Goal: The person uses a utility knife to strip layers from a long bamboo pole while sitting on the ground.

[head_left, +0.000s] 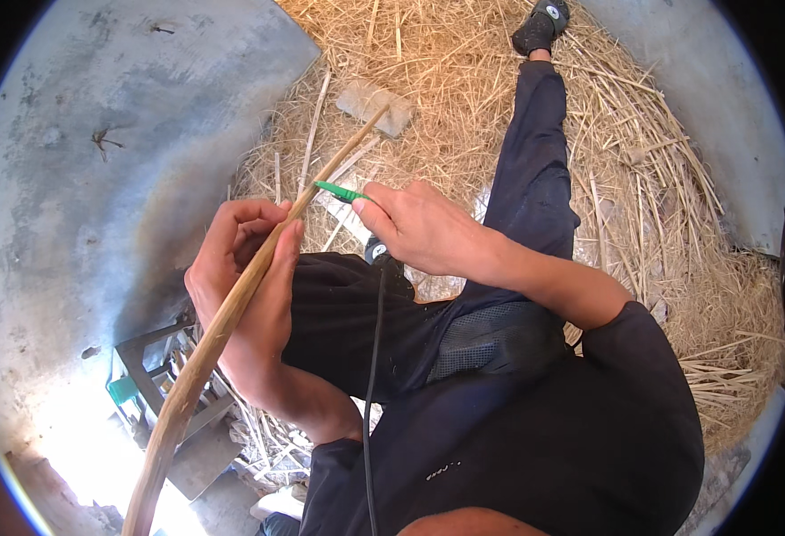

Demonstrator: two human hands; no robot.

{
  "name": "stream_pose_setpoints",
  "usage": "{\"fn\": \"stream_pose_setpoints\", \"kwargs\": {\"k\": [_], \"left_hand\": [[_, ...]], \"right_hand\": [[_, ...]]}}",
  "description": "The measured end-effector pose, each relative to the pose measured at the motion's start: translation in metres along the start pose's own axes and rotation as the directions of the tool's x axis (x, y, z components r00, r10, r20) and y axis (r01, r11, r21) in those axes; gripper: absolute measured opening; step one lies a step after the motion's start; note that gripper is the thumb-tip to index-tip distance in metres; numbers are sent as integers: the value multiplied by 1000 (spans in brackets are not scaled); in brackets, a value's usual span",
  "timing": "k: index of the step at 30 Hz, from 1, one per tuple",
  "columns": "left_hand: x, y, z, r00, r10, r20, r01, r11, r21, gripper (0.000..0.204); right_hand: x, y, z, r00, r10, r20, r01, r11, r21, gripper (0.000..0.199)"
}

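Observation:
A long, peeled wooden stick (197, 364) runs slantwise from the lower left, thick at the near end and tapering toward the far end. My left hand (265, 314) is closed around it, thumb and fingers pinching it a little past the middle. In my right hand (423, 230) is a slim green tool (337, 190) with a pointed front. The tool's tip meets the stick just beyond my left fingers. Most of its body is hidden in my grip, so its exact kind cannot be told.
Straw and thin wood strips (620, 205) cover the ground. A flat grey block (374, 107) lies near the stick's far end. A grey wall (142, 116) stands at left, with a dark frame (146, 371) below. A black cord (377, 353) hangs before me.

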State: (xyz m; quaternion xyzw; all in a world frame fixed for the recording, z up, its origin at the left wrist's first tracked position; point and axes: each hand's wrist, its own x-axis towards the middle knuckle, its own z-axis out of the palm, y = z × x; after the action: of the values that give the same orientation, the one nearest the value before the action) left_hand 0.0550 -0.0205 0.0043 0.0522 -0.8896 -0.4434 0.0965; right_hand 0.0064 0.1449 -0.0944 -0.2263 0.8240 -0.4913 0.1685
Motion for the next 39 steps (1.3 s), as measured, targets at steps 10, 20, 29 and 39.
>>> {"fn": "stream_pose_setpoints", "kwargs": {"k": [10, 20, 29, 39], "left_hand": [[-1, -2, -1, 998, 47, 46, -46, 999, -22, 14], [3, 2, 2, 997, -6, 78, 10, 999, -52, 13], [4, 3, 3, 999, -20, 39, 21, 999, -42, 12], [1, 3, 3, 998, 28, 47, -27, 1000, -11, 12]], "right_hand": [[1, 27, 9, 986, 63, -152, -83, 988, -131, 34], [17, 57, 5, 987, 66, -146, -90, 983, -162, 34], [17, 67, 24, 986, -18, -165, 11, 999, -45, 36], [20, 71, 25, 992, 21, -124, -31, 997, -76, 41]]}}
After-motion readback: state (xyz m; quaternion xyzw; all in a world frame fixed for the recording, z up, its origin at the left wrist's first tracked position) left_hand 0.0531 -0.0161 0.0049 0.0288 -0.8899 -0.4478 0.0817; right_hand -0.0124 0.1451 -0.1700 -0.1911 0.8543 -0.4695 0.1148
